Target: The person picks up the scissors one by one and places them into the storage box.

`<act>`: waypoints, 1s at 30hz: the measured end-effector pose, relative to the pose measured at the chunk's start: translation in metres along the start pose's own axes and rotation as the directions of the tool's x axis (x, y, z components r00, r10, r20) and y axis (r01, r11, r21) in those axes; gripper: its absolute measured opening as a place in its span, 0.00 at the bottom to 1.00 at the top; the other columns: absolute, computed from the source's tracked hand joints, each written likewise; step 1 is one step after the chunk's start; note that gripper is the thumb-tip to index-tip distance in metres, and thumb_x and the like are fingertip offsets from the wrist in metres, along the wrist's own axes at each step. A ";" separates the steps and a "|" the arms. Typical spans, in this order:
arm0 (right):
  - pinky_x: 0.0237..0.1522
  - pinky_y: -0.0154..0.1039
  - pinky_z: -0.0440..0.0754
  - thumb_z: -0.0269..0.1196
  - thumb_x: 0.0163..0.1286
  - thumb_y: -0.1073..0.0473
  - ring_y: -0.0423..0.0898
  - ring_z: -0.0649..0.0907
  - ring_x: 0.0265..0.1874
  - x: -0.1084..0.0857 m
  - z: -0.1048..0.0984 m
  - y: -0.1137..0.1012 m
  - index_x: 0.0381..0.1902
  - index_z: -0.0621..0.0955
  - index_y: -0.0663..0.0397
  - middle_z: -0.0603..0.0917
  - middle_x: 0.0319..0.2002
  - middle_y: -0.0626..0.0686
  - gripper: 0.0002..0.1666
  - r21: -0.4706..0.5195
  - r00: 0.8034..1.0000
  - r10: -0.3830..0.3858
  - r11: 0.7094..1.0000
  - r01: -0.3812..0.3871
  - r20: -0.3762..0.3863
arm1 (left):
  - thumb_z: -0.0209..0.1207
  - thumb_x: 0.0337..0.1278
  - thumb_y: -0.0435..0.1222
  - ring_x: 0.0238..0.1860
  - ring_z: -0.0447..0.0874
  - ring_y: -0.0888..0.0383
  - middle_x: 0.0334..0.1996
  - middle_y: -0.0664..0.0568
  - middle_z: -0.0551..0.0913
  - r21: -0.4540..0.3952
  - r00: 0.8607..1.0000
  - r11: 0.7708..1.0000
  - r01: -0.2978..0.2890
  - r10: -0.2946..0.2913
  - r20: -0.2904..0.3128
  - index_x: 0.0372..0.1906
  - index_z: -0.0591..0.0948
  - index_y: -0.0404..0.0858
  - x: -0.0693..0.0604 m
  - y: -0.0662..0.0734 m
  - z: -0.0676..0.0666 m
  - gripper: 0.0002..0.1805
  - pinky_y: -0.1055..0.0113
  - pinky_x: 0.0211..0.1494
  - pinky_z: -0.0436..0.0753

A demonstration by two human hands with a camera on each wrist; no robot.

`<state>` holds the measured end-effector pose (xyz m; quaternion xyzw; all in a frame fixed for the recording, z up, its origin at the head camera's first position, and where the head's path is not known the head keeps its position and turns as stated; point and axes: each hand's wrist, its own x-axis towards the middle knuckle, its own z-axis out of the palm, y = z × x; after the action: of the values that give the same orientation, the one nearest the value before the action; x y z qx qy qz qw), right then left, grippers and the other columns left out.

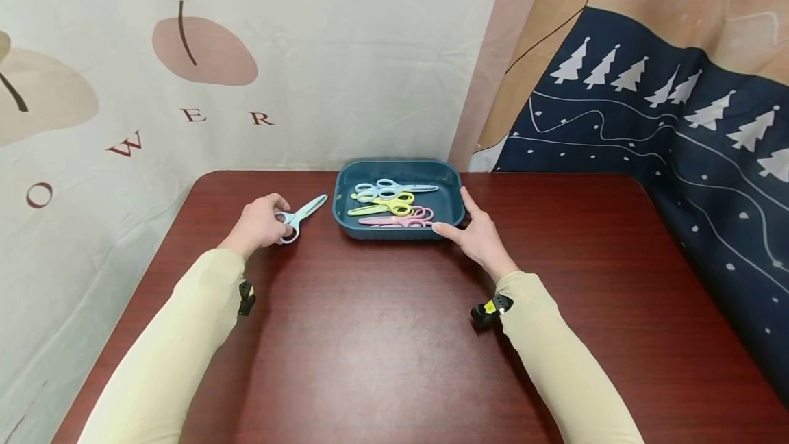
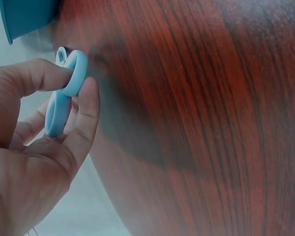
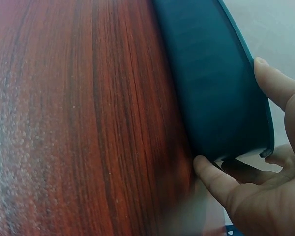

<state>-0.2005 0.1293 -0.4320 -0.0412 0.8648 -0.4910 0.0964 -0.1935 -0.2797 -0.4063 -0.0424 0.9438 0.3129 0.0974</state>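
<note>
My left hand [image 1: 257,226] grips a pair of light blue scissors [image 1: 309,208] by the finger loops, left of the dark teal tray [image 1: 394,233]. The blades point right and away, toward the tray. In the left wrist view the thumb is at one blue loop [image 2: 77,73] and fingers lie around the other. My right hand [image 1: 483,237] holds the tray's right front corner, thumb on the rim and fingers against the side. Inside the tray lie blue scissors [image 1: 424,188], yellow-green scissors [image 1: 368,210] and pink scissors [image 1: 376,220], blades partly overlapped.
The tray stands at the far edge of a reddish-brown wooden table [image 1: 370,334]. Behind it hangs a pale printed cloth [image 1: 370,74], with a navy cloth [image 1: 592,122] patterned with white trees at the right.
</note>
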 end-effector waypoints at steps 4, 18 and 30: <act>0.76 0.56 0.64 0.73 0.67 0.44 0.56 0.61 0.78 0.000 0.001 0.000 0.85 0.47 0.45 0.54 0.83 0.56 0.62 0.002 1.000 0.006 1.000 -0.006 -0.001 | 0.64 0.59 0.25 0.37 0.84 0.49 0.47 0.33 0.81 -0.020 1.000 1.000 -0.003 0.003 -0.013 0.58 0.74 0.26 -0.001 0.000 -0.001 0.23 0.67 0.33 0.86; 0.76 0.56 0.64 0.73 0.67 0.44 0.56 0.60 0.79 -0.001 0.001 0.000 0.85 0.47 0.45 0.54 0.83 0.55 0.62 0.009 1.000 0.005 1.000 -0.005 0.000 | 0.64 0.56 0.23 0.41 0.84 0.48 0.50 0.33 0.81 -0.141 0.996 0.989 -0.035 0.023 -0.085 0.61 0.73 0.26 0.003 -0.001 -0.010 0.26 0.68 0.34 0.87; 0.76 0.57 0.65 0.72 0.67 0.44 0.57 0.63 0.77 -0.001 0.000 -0.001 0.85 0.48 0.44 0.55 0.82 0.56 0.62 0.009 1.000 0.012 1.000 -0.012 -0.002 | 0.59 0.62 0.19 0.31 0.87 0.57 0.50 0.32 0.78 -0.297 0.995 0.954 -0.043 0.015 -0.097 0.65 0.69 0.24 0.004 0.006 -0.017 0.26 0.56 0.38 0.91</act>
<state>-0.1997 0.1287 -0.4308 -0.0351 0.8630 -0.4942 0.0989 -0.2009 -0.2857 -0.3902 -0.0573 0.8898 0.4509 0.0408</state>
